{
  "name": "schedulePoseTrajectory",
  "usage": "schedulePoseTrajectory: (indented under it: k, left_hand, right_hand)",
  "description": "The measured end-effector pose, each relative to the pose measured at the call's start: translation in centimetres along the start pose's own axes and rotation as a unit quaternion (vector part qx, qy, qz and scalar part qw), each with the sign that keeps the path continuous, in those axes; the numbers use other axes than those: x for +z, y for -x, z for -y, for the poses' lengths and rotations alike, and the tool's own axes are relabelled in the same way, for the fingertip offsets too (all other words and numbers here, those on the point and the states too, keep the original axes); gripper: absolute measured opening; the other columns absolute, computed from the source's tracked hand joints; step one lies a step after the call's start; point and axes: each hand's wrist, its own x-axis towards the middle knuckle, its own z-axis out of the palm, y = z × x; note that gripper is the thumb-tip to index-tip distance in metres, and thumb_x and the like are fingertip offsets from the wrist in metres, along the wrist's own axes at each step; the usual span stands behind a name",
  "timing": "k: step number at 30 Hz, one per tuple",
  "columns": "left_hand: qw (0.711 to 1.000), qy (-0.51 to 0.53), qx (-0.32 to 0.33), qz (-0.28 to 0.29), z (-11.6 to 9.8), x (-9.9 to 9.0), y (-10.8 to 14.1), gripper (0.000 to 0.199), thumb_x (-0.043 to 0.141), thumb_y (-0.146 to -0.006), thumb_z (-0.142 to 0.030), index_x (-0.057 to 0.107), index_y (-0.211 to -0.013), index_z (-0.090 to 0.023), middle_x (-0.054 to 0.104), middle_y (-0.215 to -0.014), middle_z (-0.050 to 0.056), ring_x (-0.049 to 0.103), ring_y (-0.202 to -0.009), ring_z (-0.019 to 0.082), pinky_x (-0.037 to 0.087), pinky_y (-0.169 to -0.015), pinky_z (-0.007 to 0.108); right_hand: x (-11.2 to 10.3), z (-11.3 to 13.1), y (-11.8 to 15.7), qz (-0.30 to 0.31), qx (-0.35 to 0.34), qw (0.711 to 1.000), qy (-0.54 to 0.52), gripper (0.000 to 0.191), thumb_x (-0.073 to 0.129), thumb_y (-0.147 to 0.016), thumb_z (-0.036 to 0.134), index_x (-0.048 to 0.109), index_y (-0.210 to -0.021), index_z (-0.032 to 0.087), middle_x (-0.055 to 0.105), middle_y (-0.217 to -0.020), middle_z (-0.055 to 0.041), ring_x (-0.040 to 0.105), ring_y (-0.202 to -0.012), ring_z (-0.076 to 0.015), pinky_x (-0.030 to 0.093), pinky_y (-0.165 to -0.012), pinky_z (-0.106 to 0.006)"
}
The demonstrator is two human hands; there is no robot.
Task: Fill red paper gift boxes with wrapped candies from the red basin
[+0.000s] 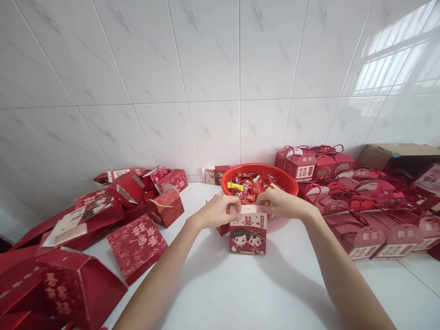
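A red and cream paper gift box (248, 234) printed with two cartoon figures stands upright on the white table in front of me. My left hand (220, 211) pinches its top edge at the left corner. At the right corner, my right hand (280, 201) has its fingers closed on the same top edge. Just behind the box sits a round red plastic basket (294, 187) with wrapped candies (252, 183) in it, one of them yellow. Part of another red box (223, 229) shows behind the left side of the held one.
Loose, partly folded red boxes (137, 247) are heaped on the left. Rows of red boxes with cord handles (369, 236) fill the right side, a cardboard carton (398, 150) behind them. A small printed box (216, 175) lies against the tiled wall (213, 133).
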Motion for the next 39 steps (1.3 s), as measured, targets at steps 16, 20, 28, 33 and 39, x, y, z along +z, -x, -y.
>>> schedulePoseTrajectory:
  k: [16, 20, 28, 33, 39]
  left_hand:
    - [0.996, 0.077, 0.012, 0.031, 0.9, 0.1, -0.4, 0.028, 0.069, -0.078, -0.045, 0.067, -0.073, -0.018, 0.07, -0.077, 0.003, 0.061, -0.073, 0.018, 0.046, -0.065, 0.028]
    - [0.999, 0.035, 0.003, 0.001, 0.8, 0.1, -0.4, 0.025, 0.065, -0.081, -0.044, 0.06, -0.089, -0.02, 0.069, -0.074, 0.0, 0.06, -0.069, 0.019, 0.044, -0.063, 0.028]
    - [1.0, 0.001, 0.024, 0.002, 0.8, 0.4, -0.7, 0.029, 0.061, -0.082, -0.041, 0.071, -0.094, -0.017, 0.074, -0.09, 0.005, 0.064, -0.08, 0.023, 0.046, -0.071, 0.03]
    - [0.999, 0.016, 0.028, 0.007, 1.2, 0.4, -0.9, 0.035, 0.06, -0.083, -0.04, 0.076, -0.104, -0.017, 0.076, -0.098, 0.005, 0.065, -0.089, 0.025, 0.047, -0.078, 0.032]
    - [0.996, 0.055, 0.044, 0.055, 1.3, 0.2, -0.7, 0.033, 0.062, -0.084, -0.044, 0.077, -0.092, -0.016, 0.074, -0.085, 0.003, 0.064, -0.08, 0.022, 0.046, -0.068, 0.027]
  right_hand:
    - [2.4, -1.5, 0.6, -0.093, -0.003, 0.989, -0.118, 0.014, 0.057, -0.085, 0.028, 0.063, -0.08, 0.016, 0.066, -0.074, -0.0035, 0.061, -0.065, -0.016, 0.045, -0.059, -0.026]
    - [3.5, -2.0, 0.6, -0.131, 0.013, 0.976, -0.172, 0.018, 0.058, -0.085, 0.033, 0.064, -0.082, 0.016, 0.067, -0.077, -0.0045, 0.06, -0.063, -0.0159, 0.046, -0.059, -0.027]
    - [6.1, -1.4, 0.8, -0.251, 0.016, 0.964, -0.089, 0.009, 0.054, -0.085, 0.021, 0.062, -0.083, 0.018, 0.069, -0.083, -0.0055, 0.061, -0.074, -0.0183, 0.045, -0.069, -0.029]
    - [7.8, -2.5, 0.4, -0.298, 0.017, 0.942, -0.152, 0.013, 0.053, -0.084, 0.031, 0.058, -0.086, 0.02, 0.063, -0.075, -0.0021, 0.057, -0.068, -0.0173, 0.043, -0.063, -0.028]
    - [8.4, -2.1, 1.2, -0.286, 0.014, 0.898, -0.335, 0.034, 0.064, -0.079, 0.052, 0.058, -0.076, 0.018, 0.06, -0.071, -0.0013, 0.055, -0.067, -0.0159, 0.044, -0.061, -0.027]
